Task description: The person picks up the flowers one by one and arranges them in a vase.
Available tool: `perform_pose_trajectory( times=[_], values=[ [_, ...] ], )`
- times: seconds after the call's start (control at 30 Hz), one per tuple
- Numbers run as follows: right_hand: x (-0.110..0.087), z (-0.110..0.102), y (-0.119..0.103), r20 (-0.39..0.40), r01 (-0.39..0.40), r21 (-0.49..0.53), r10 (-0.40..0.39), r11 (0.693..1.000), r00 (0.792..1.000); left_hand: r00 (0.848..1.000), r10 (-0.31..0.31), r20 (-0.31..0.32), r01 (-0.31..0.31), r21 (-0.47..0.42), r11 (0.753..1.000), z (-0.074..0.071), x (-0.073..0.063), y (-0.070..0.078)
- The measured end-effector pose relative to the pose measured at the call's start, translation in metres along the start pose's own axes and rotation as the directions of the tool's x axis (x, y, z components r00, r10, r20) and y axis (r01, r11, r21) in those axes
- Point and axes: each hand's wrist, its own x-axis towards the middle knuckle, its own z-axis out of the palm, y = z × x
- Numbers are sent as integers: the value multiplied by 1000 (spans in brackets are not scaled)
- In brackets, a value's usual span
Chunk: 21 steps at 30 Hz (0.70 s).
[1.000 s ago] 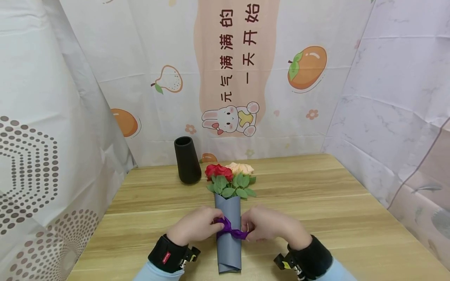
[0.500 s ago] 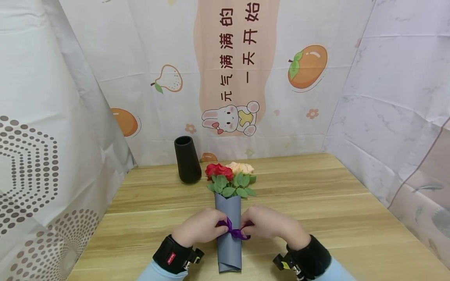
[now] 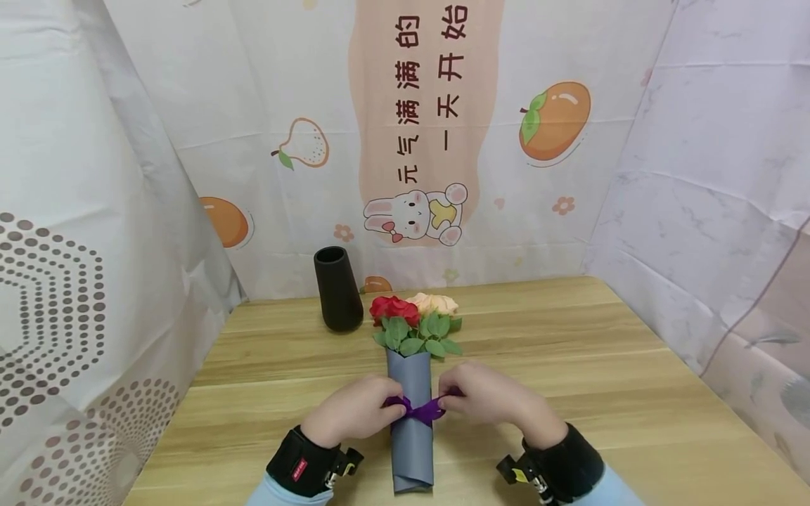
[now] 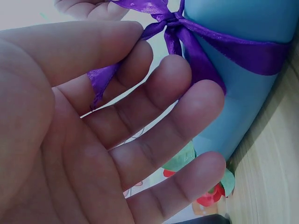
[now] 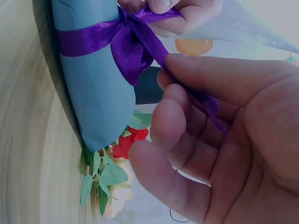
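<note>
A bouquet wrapped in grey-blue paper (image 3: pixel 411 450) lies on the table, with a red rose (image 3: pixel 395 309), a peach rose (image 3: pixel 433 303) and green leaves (image 3: pixel 411 337) at its far end. Round the wrap runs a purple ribbon (image 3: pixel 425 410), knotted at the front with a loop. Thumb and index finger of my left hand (image 3: pixel 361 407) pinch one ribbon end; its other fingers spread beside the wrap in the left wrist view. My right hand (image 3: pixel 493 400) pinches another ribbon end, whose tail hangs over its curled fingers in the right wrist view.
A black vase (image 3: pixel 339 292) stands upright at the back of the wooden table (image 3: pixel 557 337), left of the flowers. Behind the table hangs a printed curtain (image 3: pixel 253 70). More cloth covers the left and right sides.
My right hand has shifted slightly up and away from the wrap with its ribbon end. My left hand went in a little, then back out. The bouquet stays nearly in place.
</note>
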Motion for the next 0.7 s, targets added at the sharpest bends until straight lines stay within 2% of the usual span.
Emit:
perform_pose_trajectory(
  times=[0.23, 0.4, 0.53, 0.7],
  values=[
    [-1, -4, 2, -14, -19, -34, 18, 999, 1000, 1000, -4, -17, 4, 4, 1000, -5, -5, -1],
    [-2, -6, 3, -26, -25, -62, 24, 998, 999, 999, -28, -18, 28, -11, 1000, -7, -8, -2],
    [-3, -7, 5, -31, -30, -56, 28, 998, 999, 999, -47, -8, 47, -29, 998, -9, -8, -2],
    [-5, -8, 7, -31, -41, -51, 39, 998, 999, 999, -41, -13, 41, -26, 999, -12, -8, -3]
  ],
)
